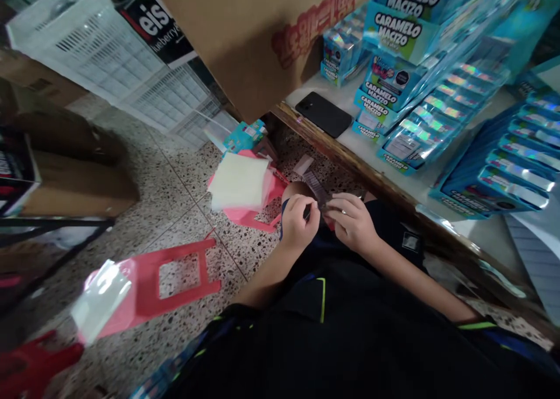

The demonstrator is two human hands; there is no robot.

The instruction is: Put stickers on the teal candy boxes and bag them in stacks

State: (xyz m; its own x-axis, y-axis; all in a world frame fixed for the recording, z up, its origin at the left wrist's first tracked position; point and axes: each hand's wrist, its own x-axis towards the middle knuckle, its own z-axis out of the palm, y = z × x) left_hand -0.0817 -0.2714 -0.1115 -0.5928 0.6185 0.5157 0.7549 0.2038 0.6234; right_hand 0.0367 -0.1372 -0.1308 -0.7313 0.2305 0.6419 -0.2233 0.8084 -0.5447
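Observation:
My left hand (300, 219) is closed in a pinch over my lap, and what its fingertips hold, if anything, is too small to make out. Beside it, a short gap away, my right hand (350, 219) wears a ring and has its fingers bent together at the near end of a narrow printed strip (314, 182). That strip slants away from the fingers over the floor, its far end paler. A bit of red shows just under the right fingertips.
On the wooden-edged table at right lie a black phone (324, 113) and several blue candy boxes (405, 142). A large cardboard box (245, 43) overhangs its corner. A red stool (251, 215) bears pale sheets (240, 180); another red stool (149, 282) stands left. White crates (109, 55) are behind.

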